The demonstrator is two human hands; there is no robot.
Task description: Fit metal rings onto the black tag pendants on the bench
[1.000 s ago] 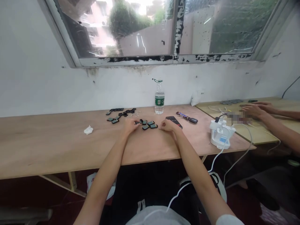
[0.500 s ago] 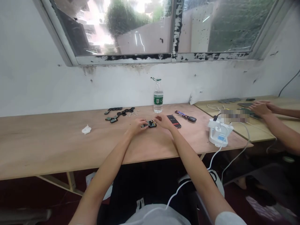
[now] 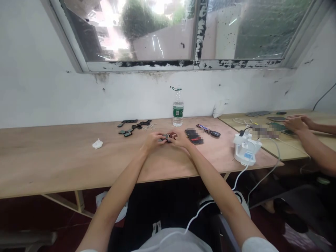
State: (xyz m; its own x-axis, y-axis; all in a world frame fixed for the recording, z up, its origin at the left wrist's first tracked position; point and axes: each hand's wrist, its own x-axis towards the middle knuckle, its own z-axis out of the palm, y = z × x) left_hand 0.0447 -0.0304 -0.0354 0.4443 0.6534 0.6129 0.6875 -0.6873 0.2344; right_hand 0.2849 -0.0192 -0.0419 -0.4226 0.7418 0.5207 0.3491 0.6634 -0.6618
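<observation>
Both hands meet over the table around a small dark grey and black piece [image 3: 164,138]. My left hand [image 3: 153,141] grips its left side with bent fingers. On its right side, the fingers of my right hand [image 3: 179,138] are closed around the edge, hiding part of it. Several similar dark pieces [image 3: 127,133] lie behind and to the left, beside a scatter of tiny pale parts [image 3: 147,127]. A phone [image 3: 193,136] rests just right of my right hand.
A water bottle [image 3: 177,112] stands near the wall. Right of the phone are a wrapped bar [image 3: 203,128], a dark oval object [image 3: 215,134] and a white power strip [image 3: 244,150] with cables. Crumpled white tissue [image 3: 97,144] lies left. Another person's hands [image 3: 296,123] work at the far right.
My right hand has moved slightly left and closed in on the small piece, covering more of its right end. The view has shifted slightly.
</observation>
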